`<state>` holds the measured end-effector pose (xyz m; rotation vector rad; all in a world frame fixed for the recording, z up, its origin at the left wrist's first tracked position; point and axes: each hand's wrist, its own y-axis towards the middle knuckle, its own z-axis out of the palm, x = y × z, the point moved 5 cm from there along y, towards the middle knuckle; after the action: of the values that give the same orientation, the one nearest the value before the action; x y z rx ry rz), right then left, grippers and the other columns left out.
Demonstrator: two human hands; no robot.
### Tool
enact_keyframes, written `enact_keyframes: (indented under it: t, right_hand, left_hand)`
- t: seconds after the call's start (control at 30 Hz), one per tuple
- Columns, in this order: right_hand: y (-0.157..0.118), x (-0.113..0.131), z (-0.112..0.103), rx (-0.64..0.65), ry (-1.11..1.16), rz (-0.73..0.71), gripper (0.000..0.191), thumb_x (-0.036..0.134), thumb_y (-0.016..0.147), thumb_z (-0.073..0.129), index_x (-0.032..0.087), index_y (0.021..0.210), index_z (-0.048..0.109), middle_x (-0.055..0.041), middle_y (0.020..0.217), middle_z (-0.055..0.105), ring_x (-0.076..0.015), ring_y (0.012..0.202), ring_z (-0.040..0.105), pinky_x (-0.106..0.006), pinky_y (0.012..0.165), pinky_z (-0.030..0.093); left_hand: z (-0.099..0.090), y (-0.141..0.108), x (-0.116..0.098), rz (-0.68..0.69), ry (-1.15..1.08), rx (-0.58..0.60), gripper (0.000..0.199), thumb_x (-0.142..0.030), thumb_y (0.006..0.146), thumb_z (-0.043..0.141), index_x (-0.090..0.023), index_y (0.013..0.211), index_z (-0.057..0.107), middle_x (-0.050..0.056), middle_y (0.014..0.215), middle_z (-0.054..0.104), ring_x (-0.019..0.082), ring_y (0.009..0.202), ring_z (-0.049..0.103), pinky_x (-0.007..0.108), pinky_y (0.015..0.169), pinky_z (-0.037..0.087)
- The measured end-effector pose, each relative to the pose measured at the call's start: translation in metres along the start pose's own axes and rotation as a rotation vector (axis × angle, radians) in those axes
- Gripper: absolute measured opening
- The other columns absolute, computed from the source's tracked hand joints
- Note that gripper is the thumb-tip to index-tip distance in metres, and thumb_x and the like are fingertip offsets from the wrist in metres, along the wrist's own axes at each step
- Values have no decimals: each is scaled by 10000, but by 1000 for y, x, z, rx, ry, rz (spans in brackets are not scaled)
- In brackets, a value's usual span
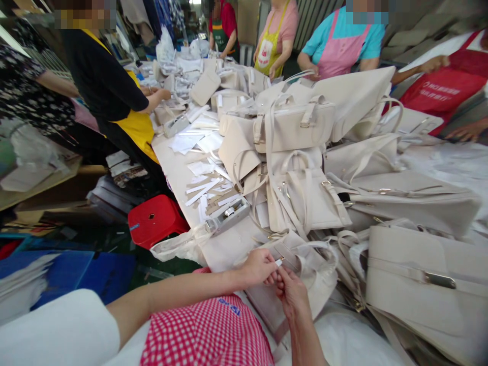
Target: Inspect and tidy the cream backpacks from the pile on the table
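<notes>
My left hand [261, 266] and my right hand [292, 288] meet over a beige handbag [267, 305] at the near edge of the table. The fingertips of both hands pinch a small white piece [278, 262] beside a gold-coloured metal fitting on the bag's strap. Thin clear plastic lies around the bag's handle, to the right of my hands. The lower part of the bag is partly behind my right wrist.
Piled beige handbags [297, 127] cover the table's middle and right. A metal box-like tool [229, 216] and paper strips [206, 190] lie on the table [171, 162]. A red stool [156, 221] stands left. Several people in aprons stand around.
</notes>
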<state>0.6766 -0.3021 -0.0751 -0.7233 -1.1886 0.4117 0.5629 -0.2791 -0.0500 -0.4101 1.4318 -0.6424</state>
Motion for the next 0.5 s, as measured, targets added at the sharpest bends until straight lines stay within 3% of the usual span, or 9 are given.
enact_keyframes:
  t: [0.1, 0.23, 0.37, 0.5]
  right_hand:
    - [-1, -6, -4, -68, 38, -41, 457, 502, 521, 857, 215, 766, 600, 90, 487, 511, -82, 418, 406, -215, 396, 294]
    - [-2, -3, -5, -66, 112, -77, 387, 416, 554, 830, 224, 837, 649, 32, 674, 677, -144, 602, 601, -259, 552, 480]
    - [-6, 2, 11, 159, 265, 47, 324, 396, 598, 811, 216, 829, 672, -26, 829, 728, -187, 736, 653, -285, 591, 504]
    - [-10, 6, 26, 274, 378, 108, 371, 488, 619, 831, 223, 785, 632, 14, 743, 691, -123, 542, 571, -243, 465, 426]
  left_hand:
    - [0, -3, 0, 70, 69, -24, 211, -310, 804, 686, -190, 765, 517, -35, 512, 585, 125, 445, 566, 231, 458, 448]
    - [-1, -4, 1, 117, 50, -52, 239, -291, 795, 687, -212, 848, 468, -71, 480, 550, 125, 422, 557, 211, 411, 423]
    - [1, -2, 8, 66, -36, 8, 280, -328, 815, 672, -217, 905, 431, -73, 487, 580, 124, 407, 566, 224, 427, 451]
    - [2, -1, 15, 9, -129, 14, 301, -289, 801, 704, -252, 885, 418, -43, 522, 613, 128, 432, 600, 255, 469, 471]
